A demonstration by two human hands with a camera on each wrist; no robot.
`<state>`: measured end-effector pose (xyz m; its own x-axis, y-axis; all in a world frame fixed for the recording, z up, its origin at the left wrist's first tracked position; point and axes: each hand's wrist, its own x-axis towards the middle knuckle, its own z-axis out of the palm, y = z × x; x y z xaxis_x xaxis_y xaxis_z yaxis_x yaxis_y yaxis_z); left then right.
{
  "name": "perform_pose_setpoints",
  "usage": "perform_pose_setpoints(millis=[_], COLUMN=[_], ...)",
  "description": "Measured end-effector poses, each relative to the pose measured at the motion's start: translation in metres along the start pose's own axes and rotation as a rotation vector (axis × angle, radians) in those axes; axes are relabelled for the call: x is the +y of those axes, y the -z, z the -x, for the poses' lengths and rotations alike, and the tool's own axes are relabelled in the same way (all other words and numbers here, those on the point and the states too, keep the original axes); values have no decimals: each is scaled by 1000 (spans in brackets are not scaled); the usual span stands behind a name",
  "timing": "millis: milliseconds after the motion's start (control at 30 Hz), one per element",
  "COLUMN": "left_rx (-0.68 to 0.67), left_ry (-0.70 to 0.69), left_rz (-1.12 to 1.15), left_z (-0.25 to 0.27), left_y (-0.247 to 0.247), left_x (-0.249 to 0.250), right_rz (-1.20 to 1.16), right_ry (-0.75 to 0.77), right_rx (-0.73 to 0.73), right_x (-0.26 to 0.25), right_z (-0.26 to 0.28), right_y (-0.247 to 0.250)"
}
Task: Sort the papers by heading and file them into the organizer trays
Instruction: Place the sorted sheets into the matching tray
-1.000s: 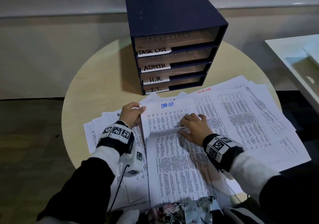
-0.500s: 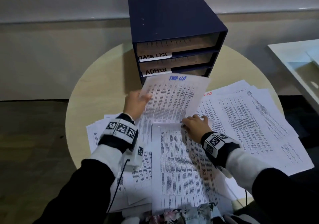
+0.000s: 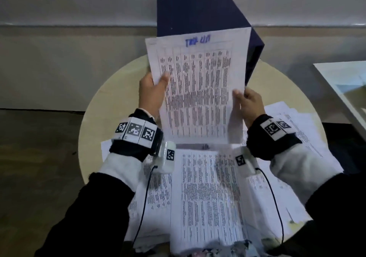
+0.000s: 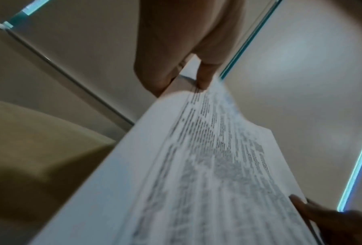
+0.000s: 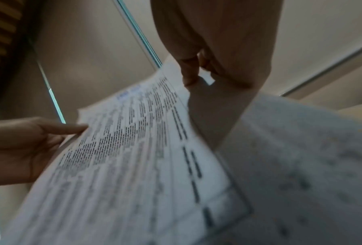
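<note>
A printed sheet (image 3: 200, 90) with a blue handwritten heading is held up, upright, in front of the dark blue organizer (image 3: 200, 11), whose trays it hides. My left hand (image 3: 152, 90) pinches the sheet's left edge, thumb on the front. On the right edge my right hand (image 3: 249, 102) pinches it the same way. The wrist views show the sheet (image 4: 207, 165) (image 5: 134, 157) between thumb and fingers of the left hand (image 4: 188, 66) and the right hand (image 5: 207, 58). More printed papers (image 3: 208, 193) lie spread on the round table (image 3: 111, 106).
The organizer stands at the back of the table, close behind the raised sheet. A white table or counter (image 3: 344, 90) is at the far right. Loose sheets (image 3: 297, 138) fan out to the right, some over the table's edge. Patterned cloth (image 3: 227, 250) shows at the bottom.
The sheet with the blue heading has been lifted off the pile and raised upright. My right hand left the lower paper and took the sheet's right edge; the left hand rose with it.
</note>
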<state>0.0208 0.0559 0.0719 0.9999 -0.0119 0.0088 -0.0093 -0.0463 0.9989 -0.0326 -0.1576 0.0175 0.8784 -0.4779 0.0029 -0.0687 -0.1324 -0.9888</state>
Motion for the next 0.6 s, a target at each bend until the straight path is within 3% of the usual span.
perform_pose_setpoints(millis=[100,267,367,467,600], left_rx=[19,-124,-218,-266,-169], left_ry=[109,303,282,246,154], left_rz=[-24,-130,-196,-141,-102], left_z=[-4,8,28,47,49], left_y=[-3,-6,-7,-7,-8], left_x=[-20,-51,-48,-45,-35], right_rz=[62,75,83,82,-8], right_ry=[-5,-168,-183,-212,-229], right_rx=[17,138,223,205,184], right_x=[6,34,36,28,-2], right_z=[6,15,17,11,6], right_y=[8,21,21,25,28])
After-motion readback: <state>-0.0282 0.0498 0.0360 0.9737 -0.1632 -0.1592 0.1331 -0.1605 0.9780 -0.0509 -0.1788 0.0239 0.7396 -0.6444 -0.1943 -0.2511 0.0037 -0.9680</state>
